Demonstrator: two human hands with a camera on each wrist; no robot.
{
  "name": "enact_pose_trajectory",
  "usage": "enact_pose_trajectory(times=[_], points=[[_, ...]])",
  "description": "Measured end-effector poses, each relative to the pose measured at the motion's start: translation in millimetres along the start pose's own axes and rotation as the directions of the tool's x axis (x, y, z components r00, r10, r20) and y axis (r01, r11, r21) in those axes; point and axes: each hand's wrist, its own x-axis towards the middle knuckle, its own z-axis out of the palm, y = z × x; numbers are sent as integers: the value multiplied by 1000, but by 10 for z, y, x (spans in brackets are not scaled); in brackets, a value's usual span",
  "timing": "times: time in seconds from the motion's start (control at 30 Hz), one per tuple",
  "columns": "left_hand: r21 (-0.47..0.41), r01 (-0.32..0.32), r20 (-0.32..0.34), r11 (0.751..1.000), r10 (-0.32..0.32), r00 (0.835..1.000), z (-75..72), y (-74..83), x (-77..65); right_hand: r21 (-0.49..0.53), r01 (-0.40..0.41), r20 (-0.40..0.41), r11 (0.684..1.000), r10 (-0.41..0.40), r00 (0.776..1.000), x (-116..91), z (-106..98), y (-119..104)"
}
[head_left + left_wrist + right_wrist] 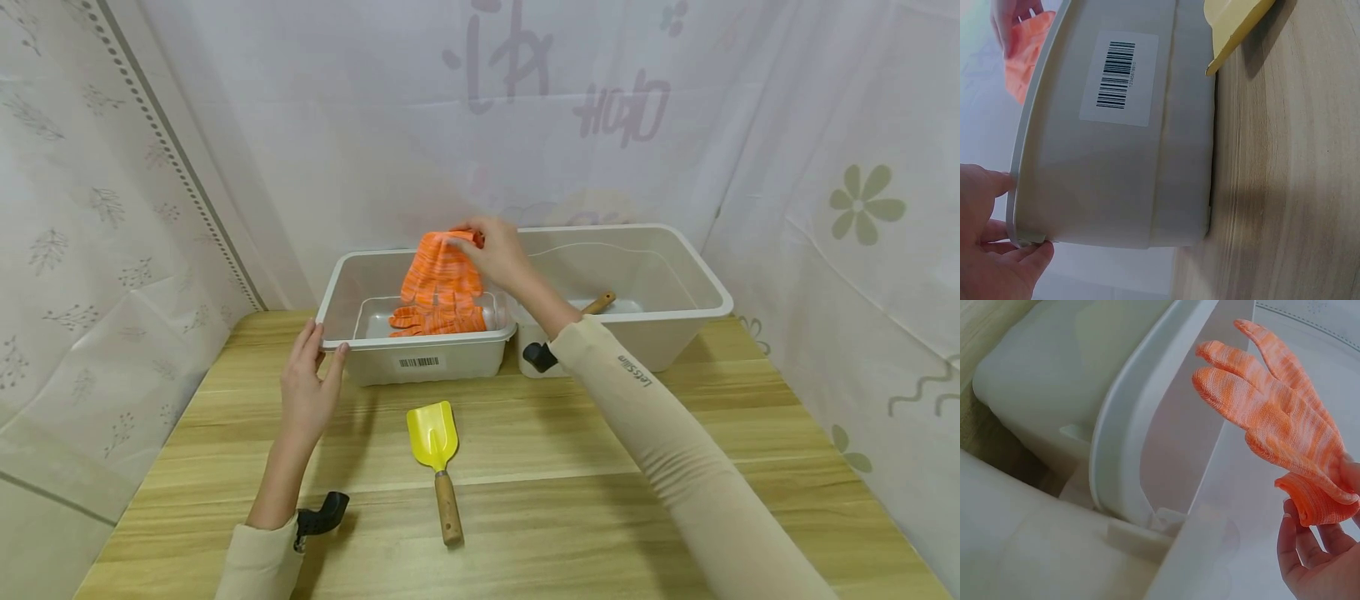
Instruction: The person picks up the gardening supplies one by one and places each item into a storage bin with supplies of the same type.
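My right hand (495, 254) pinches an orange striped knit glove (442, 267) by its cuff, the glove's fingers hanging down over the left bin. In the right wrist view the cuff of this glove (1272, 400) is folded back beside my fingers. Below it, a second orange glove (438, 321) lies inside the left bin (375, 343), a pale plastic box with a barcode label. At that bin's front left corner my left hand (309, 383) holds the rim, thumb on one side of the corner and fingers on the other.
A yellow hand shovel (433, 437) with a wooden handle lies on the wooden table (525, 533) in front of the bins. The right bin (630, 337) touches or nearly touches the left one; a wooden handle (600, 302) shows inside. Printed curtains (360, 150) hang behind and at both sides.
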Motion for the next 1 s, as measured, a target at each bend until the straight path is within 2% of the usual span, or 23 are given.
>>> enact_pose_trajectory(times=[0.23,1.0], points=[[-4,2,6,1000,-2,1000,-1,22,3,-8,-17,14,1000,17,1000,-4,44,-5],[-10,4,10,1000,-4,1000,-1,8,2,-45,27,17,999,-26,1000,36,141,61]])
